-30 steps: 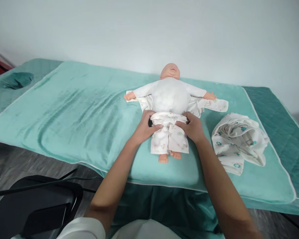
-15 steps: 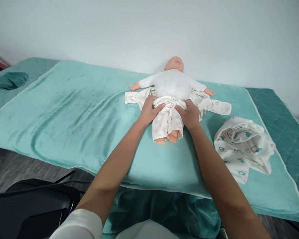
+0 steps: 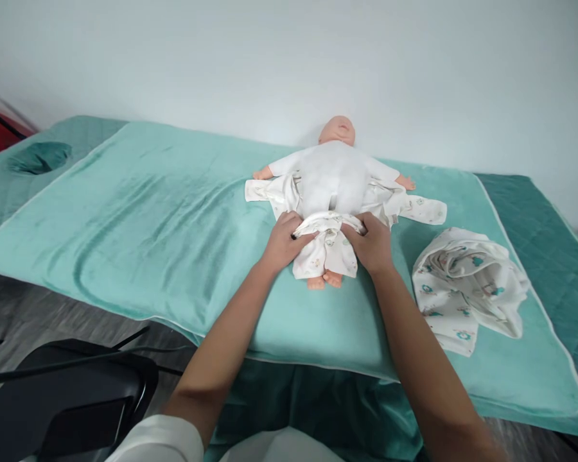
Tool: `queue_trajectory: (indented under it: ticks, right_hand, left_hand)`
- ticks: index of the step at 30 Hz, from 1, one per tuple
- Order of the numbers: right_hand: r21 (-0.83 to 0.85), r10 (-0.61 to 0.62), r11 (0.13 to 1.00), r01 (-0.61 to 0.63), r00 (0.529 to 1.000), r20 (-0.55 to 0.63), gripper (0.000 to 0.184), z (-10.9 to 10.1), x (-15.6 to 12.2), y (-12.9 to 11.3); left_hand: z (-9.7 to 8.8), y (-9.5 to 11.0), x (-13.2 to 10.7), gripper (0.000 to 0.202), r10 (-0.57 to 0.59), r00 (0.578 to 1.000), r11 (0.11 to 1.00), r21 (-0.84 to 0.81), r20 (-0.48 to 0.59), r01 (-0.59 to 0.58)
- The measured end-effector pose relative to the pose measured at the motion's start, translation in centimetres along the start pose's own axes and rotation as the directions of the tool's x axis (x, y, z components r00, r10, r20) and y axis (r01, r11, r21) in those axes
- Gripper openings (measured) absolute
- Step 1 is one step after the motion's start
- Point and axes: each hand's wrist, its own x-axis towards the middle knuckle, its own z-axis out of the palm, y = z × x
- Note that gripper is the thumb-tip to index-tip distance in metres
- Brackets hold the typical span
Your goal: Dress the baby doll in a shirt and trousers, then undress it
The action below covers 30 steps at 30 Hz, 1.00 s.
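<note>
A baby doll [image 3: 334,176] with a white cloth body lies on its back, its head toward the wall and feet toward me. Printed white baby pants [image 3: 325,253] cover its legs, bunched at the waist around the hips. My left hand [image 3: 285,239] grips the waistband on the left, thumb over the cloth. On the opposite side my right hand [image 3: 370,239] pinches the same waistband. Beneath the doll a printed baby shirt [image 3: 424,209] is spread, sleeves out to both sides. The doll's bare feet [image 3: 324,280] stick out of the pant legs.
A crumpled white printed cloth [image 3: 469,282] lies right of the doll. Everything rests on a bed with a green cover [image 3: 164,212], against a white wall [image 3: 221,58]. A black chair [image 3: 72,398] stands at the lower left, before the bed's front edge.
Both hands have drawn the waistband down toward the feet, baring more of the doll's lower belly. The pants sit lower on the legs.
</note>
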Motion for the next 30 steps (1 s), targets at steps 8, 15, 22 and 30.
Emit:
queue_trajectory:
  ticks: [8,15,22,30]
  right_hand:
    - [0.103,0.001,0.995,-0.008,0.998,0.07,0.032,-1.5,-5.1,-1.4]
    - [0.134,-0.167,0.978,0.158,0.984,0.06,0.035,-1.2,-5.7,-1.2]
    - [0.191,0.025,0.979,-0.069,0.975,0.222,0.03,-2.0,-6.1,-1.7]
    - [0.147,-0.026,0.988,-0.042,0.9,0.434,0.066,-4.5,-7.9,-2.8]
  left_hand:
    - [-0.1,0.6,-2.0,0.033,0.062,0.998,0.998,0.009,-0.009,-0.062]
    - [0.0,0.9,-2.7,0.03,0.09,0.995,0.996,0.007,-0.038,-0.09]
    - [0.0,0.9,-3.0,0.03,0.054,0.998,0.997,-0.047,-0.033,-0.056]
    - [-0.3,1.3,-3.4,0.026,-0.016,1.0,0.996,-0.09,0.016,0.017]
